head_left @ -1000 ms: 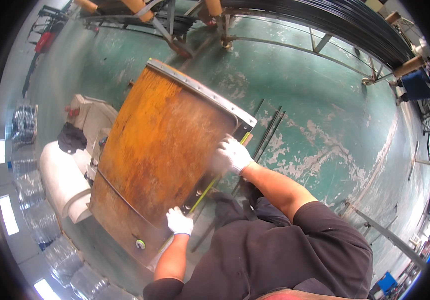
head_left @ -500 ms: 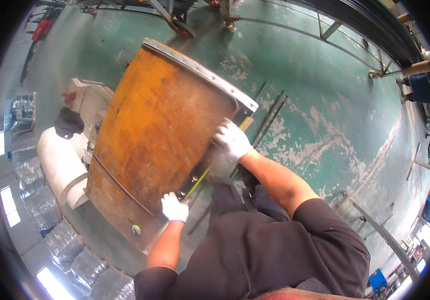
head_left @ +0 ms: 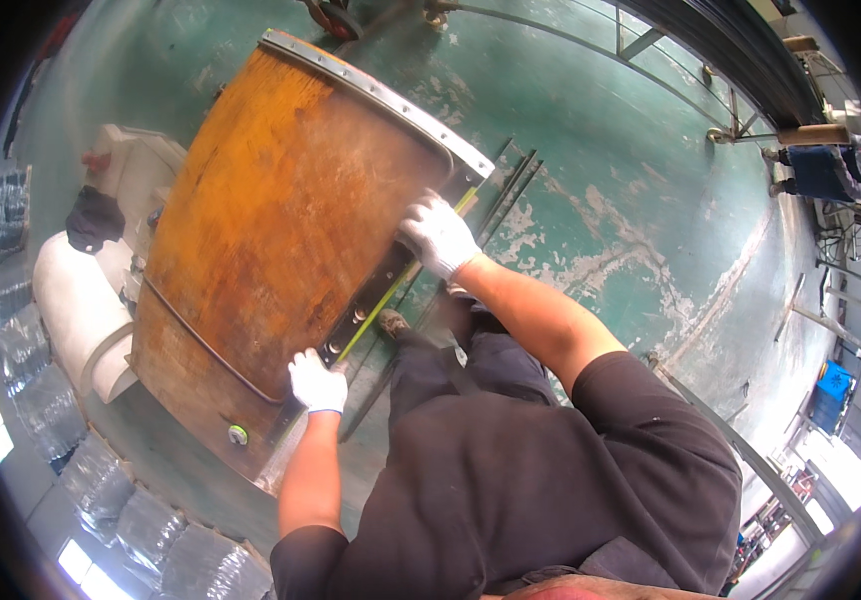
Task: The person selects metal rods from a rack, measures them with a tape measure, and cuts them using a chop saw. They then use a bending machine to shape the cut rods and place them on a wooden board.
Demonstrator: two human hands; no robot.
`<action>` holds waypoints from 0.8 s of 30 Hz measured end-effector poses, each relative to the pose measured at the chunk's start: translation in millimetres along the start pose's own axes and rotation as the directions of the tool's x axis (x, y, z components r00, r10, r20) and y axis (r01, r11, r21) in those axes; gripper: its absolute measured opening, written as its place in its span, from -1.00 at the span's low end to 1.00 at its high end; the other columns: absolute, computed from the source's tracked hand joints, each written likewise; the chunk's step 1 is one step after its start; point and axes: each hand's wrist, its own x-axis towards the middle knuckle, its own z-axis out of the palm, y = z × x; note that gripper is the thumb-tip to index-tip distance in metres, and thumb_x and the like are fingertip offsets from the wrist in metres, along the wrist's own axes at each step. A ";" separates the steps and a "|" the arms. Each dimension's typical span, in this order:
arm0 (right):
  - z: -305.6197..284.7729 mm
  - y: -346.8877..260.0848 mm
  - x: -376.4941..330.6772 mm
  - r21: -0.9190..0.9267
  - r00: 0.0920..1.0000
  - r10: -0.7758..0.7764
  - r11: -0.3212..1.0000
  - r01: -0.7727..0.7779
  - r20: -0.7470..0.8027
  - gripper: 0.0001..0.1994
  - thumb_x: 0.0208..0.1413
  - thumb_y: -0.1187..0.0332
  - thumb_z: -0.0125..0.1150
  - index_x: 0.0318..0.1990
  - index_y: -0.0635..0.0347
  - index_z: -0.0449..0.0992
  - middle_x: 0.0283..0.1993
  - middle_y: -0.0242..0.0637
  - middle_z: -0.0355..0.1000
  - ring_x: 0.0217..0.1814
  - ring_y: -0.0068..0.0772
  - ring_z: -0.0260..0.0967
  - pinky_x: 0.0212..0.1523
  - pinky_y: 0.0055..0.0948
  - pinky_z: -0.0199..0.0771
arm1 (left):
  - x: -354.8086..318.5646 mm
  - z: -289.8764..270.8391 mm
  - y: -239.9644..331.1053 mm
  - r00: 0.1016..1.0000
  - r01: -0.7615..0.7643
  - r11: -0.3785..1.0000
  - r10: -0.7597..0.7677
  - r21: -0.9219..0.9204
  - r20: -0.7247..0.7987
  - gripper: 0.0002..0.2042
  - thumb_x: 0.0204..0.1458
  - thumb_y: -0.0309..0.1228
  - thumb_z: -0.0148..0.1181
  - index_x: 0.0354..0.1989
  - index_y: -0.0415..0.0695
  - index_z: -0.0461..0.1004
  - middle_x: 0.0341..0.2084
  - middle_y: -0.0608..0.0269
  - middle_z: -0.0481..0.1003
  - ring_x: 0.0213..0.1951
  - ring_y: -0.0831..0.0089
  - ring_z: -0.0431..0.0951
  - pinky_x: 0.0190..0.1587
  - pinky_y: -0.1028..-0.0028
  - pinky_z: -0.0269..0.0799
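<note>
A dark metal bar with holes (head_left: 376,285) lies along the near edge of a worn orange-brown work table (head_left: 281,220). My right hand (head_left: 439,235), in a white glove, has its fingers curled over the bar towards its far right end. Nearer to me, my left hand (head_left: 317,382), also gloved in white, is closed at the bar's other end. A thin yellow-green strip (head_left: 379,305) runs along the bar's outer side between my hands; whether I hold it too is hidden. A small round green-and-white thing (head_left: 239,435) rests on the table's near left part.
A pale metal rail with bolts (head_left: 381,95) edges the table's far right side. A thin dark rod (head_left: 211,345) crosses the tabletop. Long dark bars (head_left: 511,195) lie beyond the right edge. White rounded shapes (head_left: 81,305) and a dark cloth (head_left: 96,220) stand left. Wheeled racks (head_left: 621,45) are behind.
The whole scene has shifted left and slightly up in the picture as my view turned. Both hands keep about the same places on the bar. A shoe now shows below its edge.
</note>
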 end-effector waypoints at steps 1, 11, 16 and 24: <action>1.1 -3.1 0.4 -0.030 1.000 0.005 1.000 -0.005 0.009 -0.86 0.12 0.29 0.43 -0.31 0.12 0.61 -0.20 -0.17 0.50 0.07 0.04 0.48 0.41 0.13 0.38 | -1.1 -1.6 -0.3 1.000 -0.005 1.000 0.005 0.002 0.014 -0.29 0.00 0.06 0.56 0.17 -0.24 0.55 0.06 -0.07 0.54 0.18 -0.06 0.52 0.34 0.12 0.40; 20.7 -66.4 3.8 -0.039 0.927 -0.179 0.979 0.202 0.331 -0.74 0.05 0.15 0.51 -0.15 0.01 0.71 -0.15 -0.22 0.56 0.07 0.05 0.49 0.33 0.07 0.38 | -0.6 -7.0 7.4 0.998 0.068 0.994 -0.069 -0.090 -0.010 -0.35 -0.03 0.03 0.59 0.12 -0.17 0.56 0.05 -0.02 0.52 0.16 0.00 0.52 0.20 0.06 0.51; 34.6 -91.3 12.7 -0.173 0.903 0.053 0.985 0.024 0.426 -0.71 0.07 0.09 0.54 -0.18 0.05 0.73 -0.05 -0.17 0.60 0.14 0.06 0.47 0.23 0.05 0.42 | -20.6 22.7 -3.7 0.940 0.021 0.879 -0.179 -0.477 -0.289 -0.41 -0.09 -0.27 0.60 0.14 -0.19 0.60 0.08 -0.07 0.55 0.20 -0.07 0.51 0.29 0.02 0.48; 38.4 -96.2 19.7 -0.222 0.867 0.001 0.967 0.126 0.498 -0.75 0.10 0.12 0.50 -0.23 0.05 0.65 -0.07 -0.14 0.58 0.11 0.06 0.46 0.15 0.05 0.39 | -75.4 48.4 -32.9 0.901 -0.022 0.395 -0.391 -0.918 -0.190 -0.65 0.03 -0.41 0.52 -0.01 -0.19 0.65 -0.10 0.06 0.67 0.00 0.12 0.68 0.17 0.19 0.58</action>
